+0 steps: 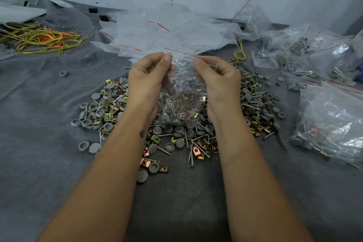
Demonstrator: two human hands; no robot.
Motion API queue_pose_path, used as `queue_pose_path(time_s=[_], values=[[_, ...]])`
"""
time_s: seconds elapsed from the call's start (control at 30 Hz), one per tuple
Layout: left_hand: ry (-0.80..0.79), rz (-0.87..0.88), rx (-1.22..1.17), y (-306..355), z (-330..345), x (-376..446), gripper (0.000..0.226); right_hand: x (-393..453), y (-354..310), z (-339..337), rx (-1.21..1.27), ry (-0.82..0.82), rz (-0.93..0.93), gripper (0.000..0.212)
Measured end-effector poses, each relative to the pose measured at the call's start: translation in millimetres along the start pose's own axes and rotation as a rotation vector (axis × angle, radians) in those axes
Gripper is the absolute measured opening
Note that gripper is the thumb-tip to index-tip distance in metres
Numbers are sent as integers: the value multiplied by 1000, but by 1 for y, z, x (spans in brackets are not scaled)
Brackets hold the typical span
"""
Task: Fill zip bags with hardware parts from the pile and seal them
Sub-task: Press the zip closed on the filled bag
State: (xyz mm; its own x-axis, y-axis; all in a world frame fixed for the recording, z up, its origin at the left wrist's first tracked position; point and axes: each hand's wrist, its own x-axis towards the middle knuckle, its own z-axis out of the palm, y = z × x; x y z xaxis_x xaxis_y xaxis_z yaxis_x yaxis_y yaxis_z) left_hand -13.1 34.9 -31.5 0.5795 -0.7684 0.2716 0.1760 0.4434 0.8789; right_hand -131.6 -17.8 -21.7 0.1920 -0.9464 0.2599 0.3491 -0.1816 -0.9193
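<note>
A clear zip bag (182, 92) with a red strip along its top hangs upright above the pile of hardware parts (176, 133). Screws, grey caps and brass clips fill its lower part. My left hand (147, 78) pinches the bag's top edge at the left, thumb and fingers curled on the zip strip. At the right end of that same strip, my right hand (218, 80) pinches it too. The pile spreads over the grey cloth (49, 153) beneath both hands: grey round caps, silver screws and yellow-brass square clips.
A heap of empty zip bags (167, 31) lies behind the hands. Filled bags (330, 120) are stacked at the right. Yellow and orange cords (39, 39) lie at the far left. A lone grey cap (63, 74) sits on the cloth at the left.
</note>
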Motion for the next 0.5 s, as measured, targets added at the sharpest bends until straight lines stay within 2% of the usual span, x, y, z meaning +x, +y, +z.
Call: queue_pose_path(time_s=[0.27, 0.37, 0.5], values=[[-1, -7, -6, -1, -1, 1, 14, -1, 0, -1, 19, -43, -1, 13], [-30, -14, -8, -2, -1, 1, 9, -2, -1, 0, -12, -97, -24, 16], [-68, -7, -35, -3, -3, 2, 4, -2, -1, 1, -27, -92, -34, 17]])
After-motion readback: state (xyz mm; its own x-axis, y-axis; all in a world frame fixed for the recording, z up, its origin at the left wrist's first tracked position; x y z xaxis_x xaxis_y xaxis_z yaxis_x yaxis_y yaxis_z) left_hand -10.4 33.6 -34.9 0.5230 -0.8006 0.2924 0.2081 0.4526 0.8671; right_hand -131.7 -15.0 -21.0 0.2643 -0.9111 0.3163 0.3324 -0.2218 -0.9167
